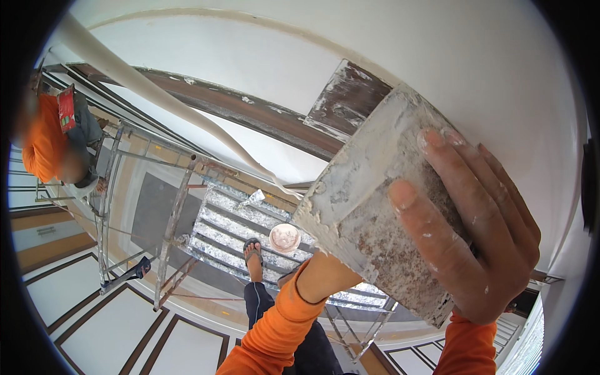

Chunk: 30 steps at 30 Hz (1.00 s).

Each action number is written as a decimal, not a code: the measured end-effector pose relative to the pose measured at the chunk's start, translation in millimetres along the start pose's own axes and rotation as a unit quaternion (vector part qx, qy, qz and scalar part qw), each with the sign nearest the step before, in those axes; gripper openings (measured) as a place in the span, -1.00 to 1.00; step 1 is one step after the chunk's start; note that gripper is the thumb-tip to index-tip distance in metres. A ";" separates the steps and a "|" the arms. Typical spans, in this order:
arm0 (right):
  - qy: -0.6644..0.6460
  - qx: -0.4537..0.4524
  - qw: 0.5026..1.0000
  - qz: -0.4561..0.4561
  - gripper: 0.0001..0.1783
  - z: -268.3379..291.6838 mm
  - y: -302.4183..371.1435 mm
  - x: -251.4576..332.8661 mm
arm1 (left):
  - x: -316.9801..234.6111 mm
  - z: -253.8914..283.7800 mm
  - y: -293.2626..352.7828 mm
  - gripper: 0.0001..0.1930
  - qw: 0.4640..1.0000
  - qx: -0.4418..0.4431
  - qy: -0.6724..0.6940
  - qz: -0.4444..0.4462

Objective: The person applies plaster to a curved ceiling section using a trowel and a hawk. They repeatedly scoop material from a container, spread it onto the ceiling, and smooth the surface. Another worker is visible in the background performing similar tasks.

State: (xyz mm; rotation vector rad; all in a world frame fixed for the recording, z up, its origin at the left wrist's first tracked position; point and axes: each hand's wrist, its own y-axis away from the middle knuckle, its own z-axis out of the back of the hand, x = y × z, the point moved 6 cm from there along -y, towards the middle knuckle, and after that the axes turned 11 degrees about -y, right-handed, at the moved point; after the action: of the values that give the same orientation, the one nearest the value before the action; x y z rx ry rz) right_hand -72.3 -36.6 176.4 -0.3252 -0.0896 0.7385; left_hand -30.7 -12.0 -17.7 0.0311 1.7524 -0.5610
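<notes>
Close in front of me, my right hand (481, 231) grips a square, plaster-smeared flat plate (375, 181), like a plastering blade. Its fingers lie spread across the face that I see, with white plaster on the fingertips; the thumb is hidden. Wet grey-white plaster coats the plate's left side and edge, and a rough, brownish patch shows near my fingers. My left forearm (331, 275), in an orange sleeve, passes behind the plate, which hides my left hand. Just past the plate's upper edge is a dark brown panel (350, 97) with white smears.
Below me is a slatted, plaster-splashed scaffold platform (219, 219) with a round tub (285, 238) beside my sandalled foot (253, 253). A pale hanging pipe or cloth (169, 100) slants across. At left, another person in orange (47, 144) is by metal scaffold bars (109, 206). White walls curve above.
</notes>
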 end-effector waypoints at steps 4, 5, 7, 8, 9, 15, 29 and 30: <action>0.002 0.011 1.000 -0.009 -0.53 5.2 7.4 -2.3 | -0.8 -0.1 -0.6 -0.25 1.000 -0.001 0.000 0.001; 0.002 0.011 1.000 -0.013 -0.53 6.4 9.4 -2.9 | -0.8 -0.7 -0.6 -0.25 1.000 -0.001 0.000 0.003; 0.003 0.010 1.000 -0.018 -0.53 9.1 13.7 -4.0 | -0.7 -1.4 -1.9 -0.24 1.000 -0.002 -0.001 0.004; 0.001 0.008 1.000 -0.019 -0.53 8.6 15.3 -4.1 | -1.3 -0.4 -1.8 -0.24 1.000 -0.003 -0.004 0.005; -0.002 0.005 1.000 -0.019 -0.53 8.6 16.6 -4.6 | -1.9 1.2 -2.2 -0.24 1.000 -0.004 -0.006 0.007; 0.004 0.015 1.000 -0.020 -0.54 13.5 23.1 -9.0 | -7.3 5.8 -10.6 -0.23 1.000 -0.018 -0.011 0.010; 0.031 0.043 0.997 -0.057 -0.53 23.4 51.3 -18.1 | -18.7 11.0 -40.2 -0.19 0.994 -0.037 0.100 0.015; 0.030 0.044 0.997 -0.062 -0.52 24.5 54.1 -19.0 | -21.3 11.2 -40.9 -0.20 0.994 -0.037 0.102 0.030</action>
State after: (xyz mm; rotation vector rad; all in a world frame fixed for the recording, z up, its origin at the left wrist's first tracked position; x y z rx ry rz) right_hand -126.0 -5.6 182.7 -0.2559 -0.0208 0.6083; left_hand -27.7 -46.5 14.7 0.0921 1.9640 -0.4617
